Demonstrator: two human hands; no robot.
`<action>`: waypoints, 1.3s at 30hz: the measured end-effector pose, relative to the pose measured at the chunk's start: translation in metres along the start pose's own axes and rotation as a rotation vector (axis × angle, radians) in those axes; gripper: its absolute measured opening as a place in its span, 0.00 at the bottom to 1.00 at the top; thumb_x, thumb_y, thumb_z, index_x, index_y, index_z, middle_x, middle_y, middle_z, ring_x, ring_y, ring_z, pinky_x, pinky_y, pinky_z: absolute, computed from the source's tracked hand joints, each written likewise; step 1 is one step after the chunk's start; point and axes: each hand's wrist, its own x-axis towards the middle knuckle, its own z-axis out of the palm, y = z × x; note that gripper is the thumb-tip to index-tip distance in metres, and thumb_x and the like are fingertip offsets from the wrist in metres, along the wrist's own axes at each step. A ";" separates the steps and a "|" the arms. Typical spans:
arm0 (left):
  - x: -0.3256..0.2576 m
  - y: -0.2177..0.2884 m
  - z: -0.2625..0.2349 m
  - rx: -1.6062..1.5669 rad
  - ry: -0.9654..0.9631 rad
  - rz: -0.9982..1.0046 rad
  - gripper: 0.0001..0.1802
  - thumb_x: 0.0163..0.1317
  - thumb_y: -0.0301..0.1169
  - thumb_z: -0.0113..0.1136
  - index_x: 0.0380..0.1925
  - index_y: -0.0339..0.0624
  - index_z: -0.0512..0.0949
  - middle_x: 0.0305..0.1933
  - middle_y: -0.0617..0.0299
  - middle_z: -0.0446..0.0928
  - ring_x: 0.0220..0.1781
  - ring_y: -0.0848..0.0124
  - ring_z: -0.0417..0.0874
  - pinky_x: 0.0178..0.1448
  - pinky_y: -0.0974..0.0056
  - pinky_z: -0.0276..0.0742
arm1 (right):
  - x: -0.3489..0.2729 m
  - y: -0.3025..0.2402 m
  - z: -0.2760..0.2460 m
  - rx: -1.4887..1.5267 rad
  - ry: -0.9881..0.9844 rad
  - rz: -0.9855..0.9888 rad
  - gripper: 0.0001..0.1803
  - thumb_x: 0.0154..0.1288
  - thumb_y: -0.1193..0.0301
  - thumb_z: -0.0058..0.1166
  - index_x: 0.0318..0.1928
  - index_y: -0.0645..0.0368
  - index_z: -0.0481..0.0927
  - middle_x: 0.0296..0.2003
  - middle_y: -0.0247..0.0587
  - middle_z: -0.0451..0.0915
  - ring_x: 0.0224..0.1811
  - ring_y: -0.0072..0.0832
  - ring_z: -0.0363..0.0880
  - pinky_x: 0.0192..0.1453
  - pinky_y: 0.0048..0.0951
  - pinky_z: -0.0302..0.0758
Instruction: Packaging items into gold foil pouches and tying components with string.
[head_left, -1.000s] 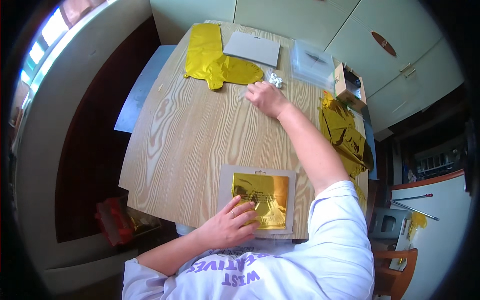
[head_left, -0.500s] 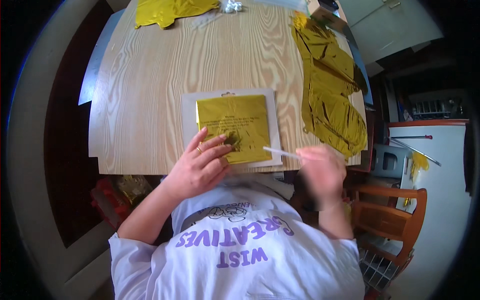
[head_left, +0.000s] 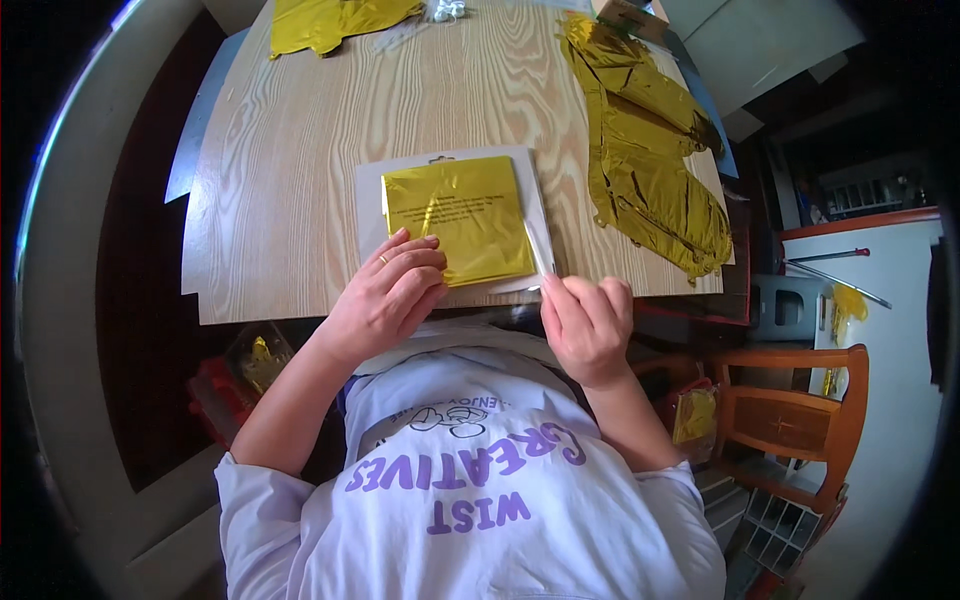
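Note:
A folded gold foil balloon (head_left: 475, 235) lies on a pale grey cardboard backing (head_left: 370, 190) near the table's front edge. My left hand (head_left: 385, 300) rests on the lower left corner of the foil, its fingers stretched out and slightly bent. At the lower right corner of the card, my right hand (head_left: 590, 325) pinches one end of a thin white straw (head_left: 540, 250). The straw slants up and away along the right side of the foil. Its far tip is hard to make out against the card.
A larger unfolded gold foil balloon (head_left: 655, 160) stretches along the table's right side. More gold foil (head_left: 335, 22) lies at the far left, beside small white items (head_left: 447, 10). A cardboard box (head_left: 630, 18) stands at the far right. A wooden chair (head_left: 790, 410) is at lower right.
My right hand has moved left and inward, bringing the straw from a nearly level position to a steep slant beside the foil. My left hand stays on the foil.

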 end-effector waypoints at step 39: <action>0.020 0.020 -0.002 0.380 -0.255 -0.113 0.30 0.51 0.20 0.58 0.58 0.41 0.69 0.39 0.51 0.76 0.40 0.53 0.82 0.42 0.54 0.81 | 0.006 -0.022 0.028 -0.017 -0.081 -0.040 0.09 0.52 0.75 0.60 0.37 0.58 0.80 0.34 0.36 0.75 0.37 0.34 0.73 0.43 0.35 0.70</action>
